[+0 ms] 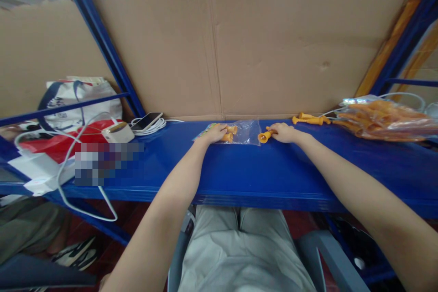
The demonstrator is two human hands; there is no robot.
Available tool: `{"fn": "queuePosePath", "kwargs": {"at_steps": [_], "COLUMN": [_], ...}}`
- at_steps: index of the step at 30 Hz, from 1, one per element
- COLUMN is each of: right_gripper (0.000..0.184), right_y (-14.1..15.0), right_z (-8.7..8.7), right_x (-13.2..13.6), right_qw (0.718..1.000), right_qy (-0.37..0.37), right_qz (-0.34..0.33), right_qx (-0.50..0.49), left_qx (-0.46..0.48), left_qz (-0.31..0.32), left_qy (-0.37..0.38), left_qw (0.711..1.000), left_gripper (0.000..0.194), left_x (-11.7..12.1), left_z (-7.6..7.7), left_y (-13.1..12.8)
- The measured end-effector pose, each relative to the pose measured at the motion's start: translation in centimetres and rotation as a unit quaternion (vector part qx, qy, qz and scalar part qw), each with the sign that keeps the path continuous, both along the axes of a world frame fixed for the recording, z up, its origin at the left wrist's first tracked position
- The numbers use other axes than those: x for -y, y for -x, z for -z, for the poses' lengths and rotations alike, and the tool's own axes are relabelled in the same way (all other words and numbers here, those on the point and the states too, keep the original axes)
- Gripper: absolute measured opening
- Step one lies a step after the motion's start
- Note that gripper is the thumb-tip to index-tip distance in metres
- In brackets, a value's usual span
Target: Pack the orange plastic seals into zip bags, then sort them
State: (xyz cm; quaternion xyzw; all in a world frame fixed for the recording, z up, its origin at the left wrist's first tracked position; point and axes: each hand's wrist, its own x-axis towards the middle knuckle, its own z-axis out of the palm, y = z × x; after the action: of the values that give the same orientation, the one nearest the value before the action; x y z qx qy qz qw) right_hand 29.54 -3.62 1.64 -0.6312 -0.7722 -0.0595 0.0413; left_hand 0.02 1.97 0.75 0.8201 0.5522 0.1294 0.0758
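My left hand (216, 133) rests on a small clear plastic bag (243, 131) lying on the blue shelf (239, 169), its fingers closed over the bag's left end, where orange trumpet-shaped toys (229, 134) sit inside. My right hand (284, 132) is closed on one loose orange trumpet toy (264, 136), whose flared end points at the bag's open right edge. Loose orange toys (310, 119) lie further right on the shelf.
A pile of filled clear bags of orange toys (379, 121) sits at the far right. A phone (148, 121), white cables (150, 127) and a white charger box (118, 132) lie to the left. A tote bag (80, 100) stands beyond. Cardboard (239, 41) backs the shelf.
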Motion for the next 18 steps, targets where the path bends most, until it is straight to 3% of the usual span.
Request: {"fn": "queuePosePath", "kwargs": {"at_steps": [6, 14, 18], "right_gripper": [0.032, 0.037, 0.033], "right_y": [1.1, 0.4, 1.2], "right_z": [-2.7, -4.7, -5.0], "right_x": [2.3, 2.7, 2.9], "right_qw": [0.994, 0.98, 0.994], "right_qy": [0.022, -0.146, -0.069], "right_qz": [0.079, 0.127, 0.069], "right_qx": [0.075, -0.042, -0.057], "left_qx": [-0.011, 0.02, 0.026], "left_qz": [0.005, 0.006, 0.006], "left_qy": [-0.002, 0.004, 0.004], "left_qw": [1.0, 1.0, 1.0], "left_gripper": [0.05, 0.049, 0.048], "left_x": [0.2, 0.3, 0.2], "left_z": [0.0, 0.0, 0.0], "left_y": [0.1, 0.2, 0.3]}}
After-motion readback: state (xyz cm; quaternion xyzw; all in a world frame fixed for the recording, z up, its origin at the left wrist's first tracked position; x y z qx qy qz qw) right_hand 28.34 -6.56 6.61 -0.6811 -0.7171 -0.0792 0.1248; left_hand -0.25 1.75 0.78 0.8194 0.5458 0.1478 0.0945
